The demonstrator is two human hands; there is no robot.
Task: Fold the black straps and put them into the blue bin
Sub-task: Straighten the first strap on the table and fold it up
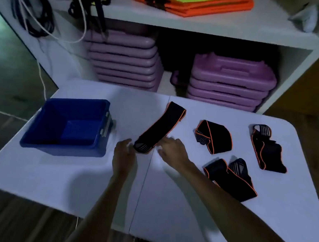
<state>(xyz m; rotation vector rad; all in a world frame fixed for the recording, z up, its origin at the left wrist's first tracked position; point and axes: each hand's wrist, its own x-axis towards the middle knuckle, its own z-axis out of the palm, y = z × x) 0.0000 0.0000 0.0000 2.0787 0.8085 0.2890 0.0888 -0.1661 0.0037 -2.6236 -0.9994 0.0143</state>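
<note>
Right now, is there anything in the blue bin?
Empty. The blue bin shows only its bare blue floor; all four black straps lie on the white table.

The straps (160, 127) were black with orange edging and grey-striped ends; left of them stood a blue bin (65, 127) on the white worktop (65, 175).

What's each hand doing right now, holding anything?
Left hand: open, fingertips at the near end of the laid-out strap, not gripping it.
Right hand: open, fingers spread beside that same end; grip cannot be told.
</note>
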